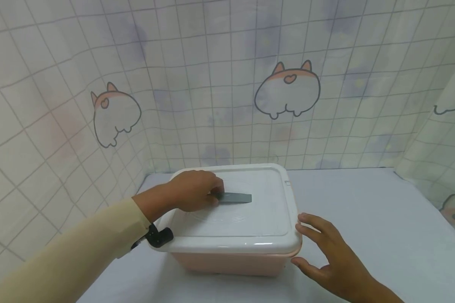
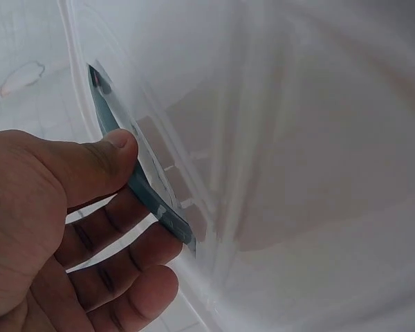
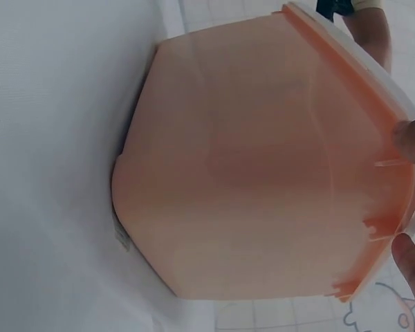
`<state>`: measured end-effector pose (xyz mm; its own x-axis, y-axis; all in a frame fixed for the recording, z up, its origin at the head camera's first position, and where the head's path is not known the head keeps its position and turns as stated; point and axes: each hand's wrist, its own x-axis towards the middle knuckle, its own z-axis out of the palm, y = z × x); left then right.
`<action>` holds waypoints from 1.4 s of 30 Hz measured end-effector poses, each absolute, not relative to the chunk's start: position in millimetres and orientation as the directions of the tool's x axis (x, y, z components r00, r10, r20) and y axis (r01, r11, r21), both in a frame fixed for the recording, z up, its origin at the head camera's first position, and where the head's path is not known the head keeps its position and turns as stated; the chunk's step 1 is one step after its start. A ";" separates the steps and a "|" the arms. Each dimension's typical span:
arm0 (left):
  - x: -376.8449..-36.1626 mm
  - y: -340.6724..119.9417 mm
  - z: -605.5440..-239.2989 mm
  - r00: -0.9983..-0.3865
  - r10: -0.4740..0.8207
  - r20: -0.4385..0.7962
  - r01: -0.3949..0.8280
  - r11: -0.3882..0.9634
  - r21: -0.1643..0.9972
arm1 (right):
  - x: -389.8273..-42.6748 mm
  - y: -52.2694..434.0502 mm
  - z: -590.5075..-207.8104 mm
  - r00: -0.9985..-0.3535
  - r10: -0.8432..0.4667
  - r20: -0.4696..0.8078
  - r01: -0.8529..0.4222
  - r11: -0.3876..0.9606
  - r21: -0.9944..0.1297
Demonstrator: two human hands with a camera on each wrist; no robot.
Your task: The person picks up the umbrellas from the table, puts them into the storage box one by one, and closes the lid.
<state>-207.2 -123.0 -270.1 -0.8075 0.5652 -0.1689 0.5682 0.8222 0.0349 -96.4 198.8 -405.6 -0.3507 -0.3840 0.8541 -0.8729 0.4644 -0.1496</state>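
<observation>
A pink plastic storage box [image 1: 231,264] stands on the table with a white lid [image 1: 258,221] over its top. On the lid is a grey-blue strap handle [image 1: 238,198]. My left hand [image 1: 195,190] pinches this handle between thumb and fingers; the left wrist view shows the thumb [image 2: 117,149] on one side of the strap and fingertips on the other. At the box's right end is my right hand [image 1: 327,250], fingers spread and gently bent, fingertips right at the lid's edge. In the right wrist view its thumb overlaps the orange-pink rim [image 3: 401,176].
A pale cloth covers the table [image 1: 349,202] around the box. Behind and at both sides hangs a checked curtain [image 1: 204,84] with cartoon dog prints. A black wrist camera [image 1: 159,236] sits at the left sleeve's cuff, close over the lid's front left corner.
</observation>
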 end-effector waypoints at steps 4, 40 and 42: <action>-206.4 -119.6 -271.4 -0.801 0.573 -0.173 0.577 0.816 0.033 | -95.8 201.0 -407.4 -0.377 -0.390 0.840 -0.857 0.491 -0.157; -167.9 -192.0 -293.6 -0.845 0.535 0.007 0.507 0.796 0.329 | -86.0 233.0 -403.9 -0.626 -0.468 0.624 -0.699 0.692 -0.182; -164.0 -202.1 -294.3 -0.864 0.503 0.032 0.482 0.805 0.347 | -87.2 238.9 -404.1 -0.637 -0.468 0.613 -0.688 0.704 -0.178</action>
<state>-164.0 -202.1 -294.3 -0.8635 0.5033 0.0324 0.4819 0.8045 0.3472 -87.2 238.9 -404.1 -0.6370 -0.4677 0.6128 -0.6879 0.7036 -0.1781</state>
